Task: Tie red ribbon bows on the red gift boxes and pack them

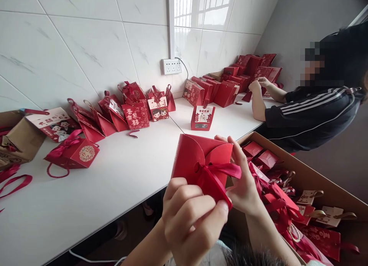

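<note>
I hold a red paper gift box (198, 158) with curved flaps and a red ribbon bow (218, 172) in front of me, above the table's near edge. My left hand (189, 216) is curled, its thumb and fingers pinching the lower ribbon loop at the box's bottom corner. My right hand (244, 178) grips the box's right side, with its fingers round the flap and next to the ribbon's upper loop.
A white table (115, 185) bears several red gift boxes (135, 109) along the tiled wall. An open cardboard carton (310, 178) at the right holds more red boxes and tags. A person in a black striped jacket (310, 112) works at the far right. A wall socket (171, 66) sits behind.
</note>
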### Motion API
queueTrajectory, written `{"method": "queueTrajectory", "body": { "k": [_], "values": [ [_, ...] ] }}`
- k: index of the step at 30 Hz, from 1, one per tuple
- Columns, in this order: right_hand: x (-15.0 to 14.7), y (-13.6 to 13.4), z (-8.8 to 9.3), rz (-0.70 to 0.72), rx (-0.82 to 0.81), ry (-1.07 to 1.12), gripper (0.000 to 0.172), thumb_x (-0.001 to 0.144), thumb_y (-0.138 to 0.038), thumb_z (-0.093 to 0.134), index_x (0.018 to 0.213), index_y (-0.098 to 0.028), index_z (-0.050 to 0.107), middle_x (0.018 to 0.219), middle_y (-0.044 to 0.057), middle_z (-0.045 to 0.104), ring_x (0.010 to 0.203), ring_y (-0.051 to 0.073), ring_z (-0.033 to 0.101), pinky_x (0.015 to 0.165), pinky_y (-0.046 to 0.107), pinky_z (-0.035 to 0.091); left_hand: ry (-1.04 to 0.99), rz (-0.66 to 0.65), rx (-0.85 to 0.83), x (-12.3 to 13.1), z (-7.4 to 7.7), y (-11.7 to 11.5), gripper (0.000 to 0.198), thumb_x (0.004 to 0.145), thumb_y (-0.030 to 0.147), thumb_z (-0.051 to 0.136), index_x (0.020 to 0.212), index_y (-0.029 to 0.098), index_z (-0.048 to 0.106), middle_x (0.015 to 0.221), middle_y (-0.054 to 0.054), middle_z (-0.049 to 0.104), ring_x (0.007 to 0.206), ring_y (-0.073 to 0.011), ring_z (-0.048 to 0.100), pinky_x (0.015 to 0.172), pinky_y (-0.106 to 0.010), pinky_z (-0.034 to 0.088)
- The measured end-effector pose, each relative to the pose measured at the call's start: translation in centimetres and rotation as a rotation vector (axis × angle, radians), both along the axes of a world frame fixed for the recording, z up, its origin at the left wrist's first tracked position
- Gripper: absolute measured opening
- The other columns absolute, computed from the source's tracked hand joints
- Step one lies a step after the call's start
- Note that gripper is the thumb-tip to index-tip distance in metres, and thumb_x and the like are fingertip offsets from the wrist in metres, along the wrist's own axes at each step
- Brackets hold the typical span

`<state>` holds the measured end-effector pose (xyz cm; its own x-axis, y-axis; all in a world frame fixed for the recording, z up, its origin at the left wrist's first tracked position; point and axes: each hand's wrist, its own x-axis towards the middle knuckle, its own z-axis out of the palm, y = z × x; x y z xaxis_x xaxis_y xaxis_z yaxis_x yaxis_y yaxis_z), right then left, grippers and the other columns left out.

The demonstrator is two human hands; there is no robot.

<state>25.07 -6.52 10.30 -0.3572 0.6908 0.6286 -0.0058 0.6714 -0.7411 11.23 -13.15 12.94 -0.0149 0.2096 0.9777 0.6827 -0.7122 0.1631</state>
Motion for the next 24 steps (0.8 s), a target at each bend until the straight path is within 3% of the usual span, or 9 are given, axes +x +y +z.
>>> {"method": "queueTrajectory", "body": {
  "k": [14, 24],
  "values": [
    [1.2, 1.1, -0.3, -0.057, 0.039, -0.015, 0.101, 0.069, -0.036, 0.081, 0.149, -0.034, 0.019, 0.150, 0.010, 0.036, 0.135, 0.032, 0.039, 0.104, 0.048, 0.046, -0.009, 0.018, -0.029, 1.7, 0.0, 1.2, 0.013, 0.071, 0.000, 0.063, 0.079, 0.010, 0.063, 0.070, 0.000, 0.060, 0.063, -0.0104, 0.055, 0.056, -0.028, 0.043],
    [1.1, 0.5, -0.2, -0.060, -0.080, 0.056, 0.089, 0.075, -0.032, 0.077, 0.147, -0.036, 0.025, 0.152, 0.006, 0.032, 0.140, 0.029, 0.031, 0.105, 0.043, 0.046, 0.068, -0.007, -0.107, 1.4, 0.3, 0.8, 0.014, 0.070, 0.002, 0.066, 0.082, 0.010, 0.064, 0.073, 0.000, 0.062, 0.067, -0.0105, 0.057, 0.060, -0.029, 0.046]
  ]
}}
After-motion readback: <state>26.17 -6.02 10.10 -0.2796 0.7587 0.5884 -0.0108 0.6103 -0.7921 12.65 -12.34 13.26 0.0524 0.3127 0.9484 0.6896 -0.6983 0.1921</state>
